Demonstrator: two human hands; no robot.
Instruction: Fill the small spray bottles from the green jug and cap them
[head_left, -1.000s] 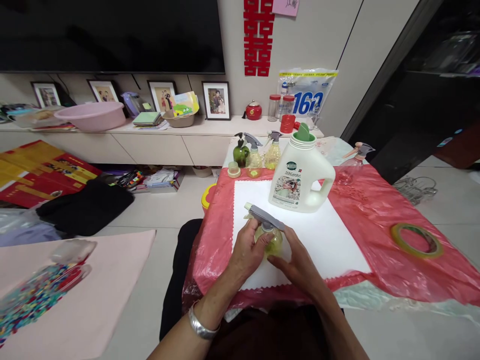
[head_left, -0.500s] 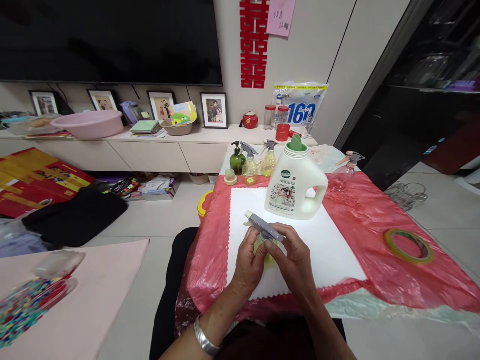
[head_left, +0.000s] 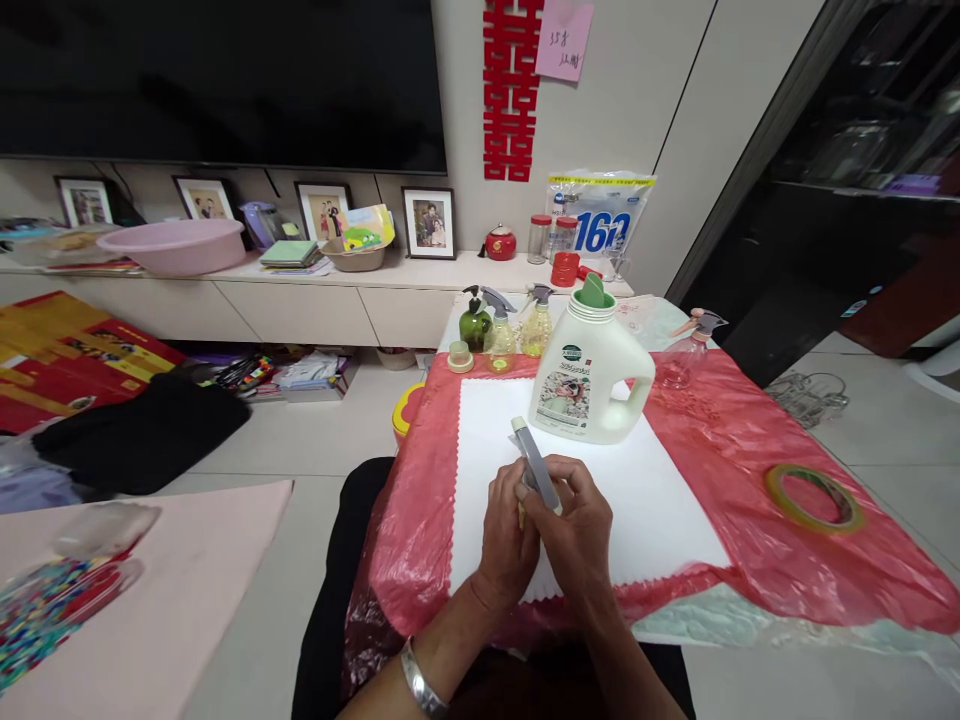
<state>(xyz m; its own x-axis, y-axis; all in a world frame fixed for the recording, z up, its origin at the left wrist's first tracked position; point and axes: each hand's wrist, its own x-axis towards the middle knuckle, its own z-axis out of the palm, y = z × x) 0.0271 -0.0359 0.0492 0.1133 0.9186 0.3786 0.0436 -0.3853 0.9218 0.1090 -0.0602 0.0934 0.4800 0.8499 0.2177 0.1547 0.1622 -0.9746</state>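
Observation:
Between my two hands is a small spray bottle with a grey trigger head (head_left: pixel 535 462), its nozzle pointing away from me and slightly left. My left hand (head_left: pixel 508 525) wraps around the bottle's body, which is mostly hidden. My right hand (head_left: pixel 576 515) closes on the head and neck from the right, thumb against its near side. Just beyond stands a large white detergent jug (head_left: pixel 577 375) with a green spout and its cap off. A green-and-cream cap (head_left: pixel 460 355) sits at the table's back left. Both hands are above a white sheet (head_left: pixel 487 440).
Two yellowish spray bottles (head_left: pixel 499 340) and a green pump bottle (head_left: pixel 475 325) stand at the back. A clear pink spray bottle (head_left: pixel 686 355) and a tape roll (head_left: pixel 814 498) are on the right. Red plastic (head_left: pixel 405 520) covers the table. A pink-topped table (head_left: pixel 217 560) is at left.
The trigger head has turned clockwise, its nozzle swinging from pointing left to pointing more away from me. My right hand has shifted closer around the head. The jug and other bottles stay in place.

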